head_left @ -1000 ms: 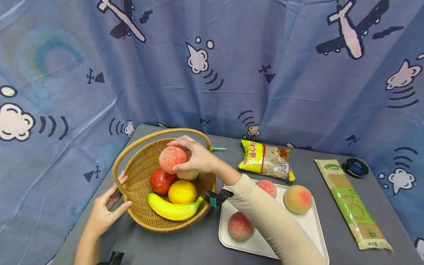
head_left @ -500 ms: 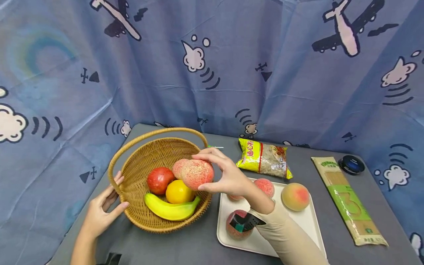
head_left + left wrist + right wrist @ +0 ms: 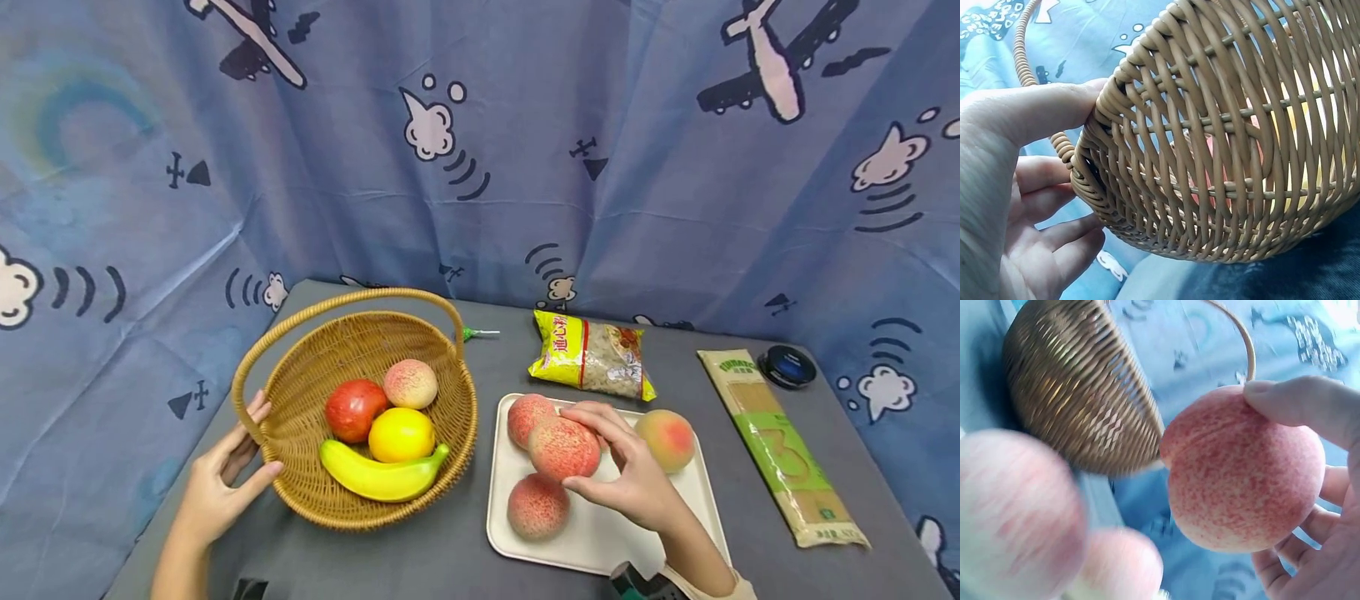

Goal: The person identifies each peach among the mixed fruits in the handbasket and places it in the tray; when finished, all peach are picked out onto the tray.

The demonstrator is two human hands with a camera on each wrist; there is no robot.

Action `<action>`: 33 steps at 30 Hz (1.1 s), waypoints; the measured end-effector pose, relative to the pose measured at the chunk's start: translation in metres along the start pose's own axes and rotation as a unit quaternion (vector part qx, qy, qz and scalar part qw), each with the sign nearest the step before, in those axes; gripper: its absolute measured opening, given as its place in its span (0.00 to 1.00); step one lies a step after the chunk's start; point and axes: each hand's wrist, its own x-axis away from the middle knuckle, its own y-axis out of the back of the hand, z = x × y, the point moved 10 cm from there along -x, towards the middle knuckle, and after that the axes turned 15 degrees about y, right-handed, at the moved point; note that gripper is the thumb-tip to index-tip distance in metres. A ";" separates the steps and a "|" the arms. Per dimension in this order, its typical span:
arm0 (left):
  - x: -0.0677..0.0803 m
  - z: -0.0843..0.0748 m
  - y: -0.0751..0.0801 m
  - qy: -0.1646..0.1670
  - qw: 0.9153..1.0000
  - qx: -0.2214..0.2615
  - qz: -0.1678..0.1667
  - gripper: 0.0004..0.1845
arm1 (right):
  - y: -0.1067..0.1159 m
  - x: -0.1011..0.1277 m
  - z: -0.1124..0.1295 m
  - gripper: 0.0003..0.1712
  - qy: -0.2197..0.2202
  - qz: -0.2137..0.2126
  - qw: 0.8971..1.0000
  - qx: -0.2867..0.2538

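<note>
Head view: the right hand curls its fingers round a speckled pink peach just above the white rectangular tray, among 3 other peaches there. The left hand rests with straight, relaxed fingers against the rim of the round woven wicker basket, which holds a yellow banana and 3 round fruits. Left wrist view: thumb and fingers lie flat on the basket's wall. Right wrist view: the peach sits gripped between thumb and fingers, with the basket behind it.
</note>
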 end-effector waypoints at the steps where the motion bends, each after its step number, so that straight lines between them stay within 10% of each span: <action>1: 0.000 0.000 0.000 0.000 1.000 -0.002 0.000 0.39 | 0.003 0.009 -0.002 0.40 -0.009 -0.006 1.000 0.009; 17: 0.000 -0.002 0.001 -0.013 1.000 0.010 -0.002 0.38 | 0.026 0.105 -0.043 0.38 -0.145 -0.036 0.975 0.163; 33: -0.002 -0.001 0.001 -0.005 1.000 0.019 0.001 0.38 | 0.011 0.112 -0.042 0.42 -0.133 0.068 0.968 0.199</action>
